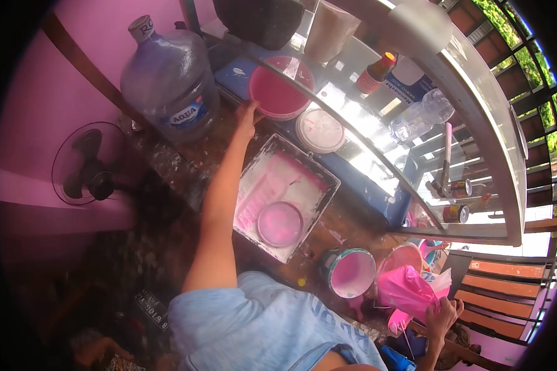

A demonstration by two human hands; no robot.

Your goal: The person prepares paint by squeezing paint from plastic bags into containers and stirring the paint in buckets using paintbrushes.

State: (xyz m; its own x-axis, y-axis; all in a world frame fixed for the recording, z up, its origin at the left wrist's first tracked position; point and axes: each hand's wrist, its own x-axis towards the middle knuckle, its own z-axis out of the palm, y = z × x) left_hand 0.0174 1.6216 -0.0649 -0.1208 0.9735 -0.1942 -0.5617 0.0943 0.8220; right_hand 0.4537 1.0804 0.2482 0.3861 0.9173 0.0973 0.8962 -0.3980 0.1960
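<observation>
My left hand reaches out with its fingers closed on the rim of a bucket with pink inside. My right hand, at the lower right, grips a bright pink plastic bag. Between my arms lies a square paint tray smeared with white and pink. A round pink-stained lid rests inside the tray. Beside the bucket sits a white lidded tub. Nearer the bag stands a pail with pink inside, and another pinkish bucket is partly behind the bag.
A large water jug stands upper left, with a fan below it. A glass display case edges the work area, holding a sauce bottle, a clear plastic bottle and cans. A slatted wooden bench is at right.
</observation>
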